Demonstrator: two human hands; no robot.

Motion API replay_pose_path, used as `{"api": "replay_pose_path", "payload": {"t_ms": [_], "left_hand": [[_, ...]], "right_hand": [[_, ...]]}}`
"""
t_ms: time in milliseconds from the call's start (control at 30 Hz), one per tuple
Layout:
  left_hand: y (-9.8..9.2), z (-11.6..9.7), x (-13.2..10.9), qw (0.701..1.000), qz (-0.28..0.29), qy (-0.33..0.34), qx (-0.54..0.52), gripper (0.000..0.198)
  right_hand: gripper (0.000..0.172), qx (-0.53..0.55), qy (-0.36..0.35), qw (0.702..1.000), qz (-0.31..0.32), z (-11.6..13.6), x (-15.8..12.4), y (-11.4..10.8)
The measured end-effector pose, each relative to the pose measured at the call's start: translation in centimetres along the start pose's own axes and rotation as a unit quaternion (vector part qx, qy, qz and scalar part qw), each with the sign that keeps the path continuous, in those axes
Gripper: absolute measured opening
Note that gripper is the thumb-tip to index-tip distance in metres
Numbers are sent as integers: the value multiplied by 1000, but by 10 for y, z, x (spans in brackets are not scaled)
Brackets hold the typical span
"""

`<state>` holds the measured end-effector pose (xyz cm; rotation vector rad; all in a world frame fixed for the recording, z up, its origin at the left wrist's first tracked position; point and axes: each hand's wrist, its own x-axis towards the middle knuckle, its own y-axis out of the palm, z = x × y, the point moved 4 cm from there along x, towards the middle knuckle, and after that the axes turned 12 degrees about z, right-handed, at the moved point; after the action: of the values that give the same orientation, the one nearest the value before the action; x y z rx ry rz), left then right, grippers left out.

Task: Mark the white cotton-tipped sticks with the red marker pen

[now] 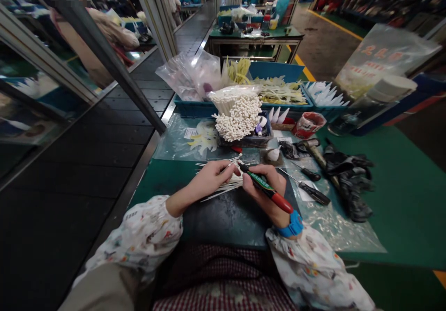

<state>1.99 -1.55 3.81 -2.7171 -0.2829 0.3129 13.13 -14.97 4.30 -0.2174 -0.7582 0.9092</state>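
Observation:
My right hand (275,204) grips a black marker (261,184) with a red end, its dark tip toward my left hand. My left hand (212,180) is closed in a pinch beside that tip, apparently on one thin white stem; the fingers partly hide it. Under both hands lies a loose pile of thin white stems (225,188) with small round heads, on a dark mat (223,220). Just beyond, a thick bundle of the same white stems (239,116) rests with its heads facing me. A small red cap-like piece (236,149) lies in front of the bundle.
Blue bins (200,108) with pale green leaf pieces and white cones line the back. A red-stained cup (309,124), a clear jar (376,100), screwdrivers (313,193) and black gloves (348,176) stand or lie at right. A metal post (114,65) rises at left; a co-worker's sleeve (113,30) shows beyond.

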Motion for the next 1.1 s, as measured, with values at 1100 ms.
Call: {"api": "replay_pose_path", "payload": {"t_ms": [1100], "left_hand": [[-7, 10, -2, 986, 39, -28, -159, 56]], "right_hand": [[17, 29, 140, 985, 94, -38, 12, 6]]}}
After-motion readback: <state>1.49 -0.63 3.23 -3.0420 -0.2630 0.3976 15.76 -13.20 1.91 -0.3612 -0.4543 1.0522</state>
